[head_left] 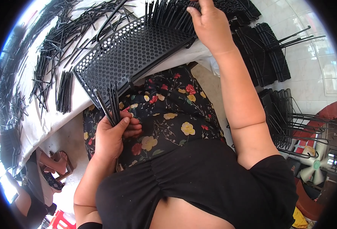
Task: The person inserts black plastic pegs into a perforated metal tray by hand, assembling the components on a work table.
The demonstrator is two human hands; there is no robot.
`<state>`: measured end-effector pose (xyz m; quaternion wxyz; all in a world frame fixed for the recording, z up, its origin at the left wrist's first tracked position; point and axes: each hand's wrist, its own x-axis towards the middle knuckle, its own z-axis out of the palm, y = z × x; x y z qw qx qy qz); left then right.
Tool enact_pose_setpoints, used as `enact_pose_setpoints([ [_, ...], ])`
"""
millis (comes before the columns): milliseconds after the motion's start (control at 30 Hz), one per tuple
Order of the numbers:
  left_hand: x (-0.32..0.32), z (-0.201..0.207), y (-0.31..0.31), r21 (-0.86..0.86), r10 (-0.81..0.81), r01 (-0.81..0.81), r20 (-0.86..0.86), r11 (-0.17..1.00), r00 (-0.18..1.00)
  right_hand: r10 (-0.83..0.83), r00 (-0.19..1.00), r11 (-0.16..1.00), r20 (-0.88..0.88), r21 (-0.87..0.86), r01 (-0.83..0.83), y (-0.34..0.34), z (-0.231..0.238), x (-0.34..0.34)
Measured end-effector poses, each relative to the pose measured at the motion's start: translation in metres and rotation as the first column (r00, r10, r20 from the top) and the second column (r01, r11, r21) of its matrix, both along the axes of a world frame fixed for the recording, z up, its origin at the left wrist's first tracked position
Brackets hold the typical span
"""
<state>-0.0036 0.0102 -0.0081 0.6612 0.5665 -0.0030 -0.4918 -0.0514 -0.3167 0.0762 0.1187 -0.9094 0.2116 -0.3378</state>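
My left hand is closed round a bunch of thin black sticks, which point up and away from me over my lap. Its bunch overlaps the near left corner of a black perforated tray with rows of round holes. Toward the tray's far right end, many similar black sticks stand upright, close together. My right hand is raised over that end, thumb and fingers drawn together. The picture's top edge cuts off its fingertips, so whatever they hold is hidden.
Loose black sticks lie heaped on the white-covered table, with a neat bundle left of the tray. Black racks with long wire handles stand at right. A fan is at lower right; another person's foot shows lower left.
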Motion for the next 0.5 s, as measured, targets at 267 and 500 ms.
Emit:
enact_pose_setpoints([
  [267,0.000,0.001,-0.001,0.014,0.004,-0.004,0.005,1.000,1.000,0.031,0.995,0.983,-0.091,-0.179,-0.047,-0.014,-0.001,0.000],
  [500,0.001,0.001,-0.001,0.010,-0.001,0.001,-0.007,1.000,1.000,-0.080,0.986,0.979,-0.149,-0.198,0.049,-0.006,0.015,-0.006],
])
